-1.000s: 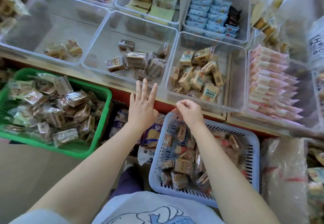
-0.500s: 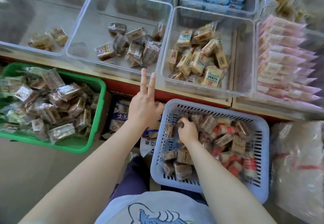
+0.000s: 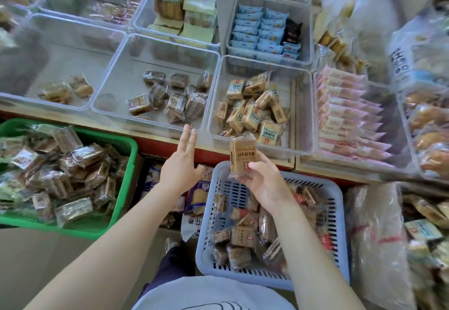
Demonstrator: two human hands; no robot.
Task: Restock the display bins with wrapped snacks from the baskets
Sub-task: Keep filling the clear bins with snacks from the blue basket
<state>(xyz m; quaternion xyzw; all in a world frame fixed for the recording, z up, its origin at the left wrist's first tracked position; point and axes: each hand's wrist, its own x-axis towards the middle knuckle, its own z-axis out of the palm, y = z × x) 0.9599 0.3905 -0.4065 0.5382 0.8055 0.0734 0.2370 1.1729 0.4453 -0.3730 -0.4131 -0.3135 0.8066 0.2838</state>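
Blurred clear bins behind; right hand grip holds a wrapped snack, left hand spread empty.

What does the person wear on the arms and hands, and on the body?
Nothing on the left hand or the right hand: no gloves, rings or watch visible. Both forearms are bare. Below is a light grey shirt with a partly visible print and dark trousers.

snack: brown, clear-wrapped, upright in my right hand over the basket's far rim | blue basket: slotted, part-full of brown packs | green basket: heaped | bin: clear, tan packs piled at its left
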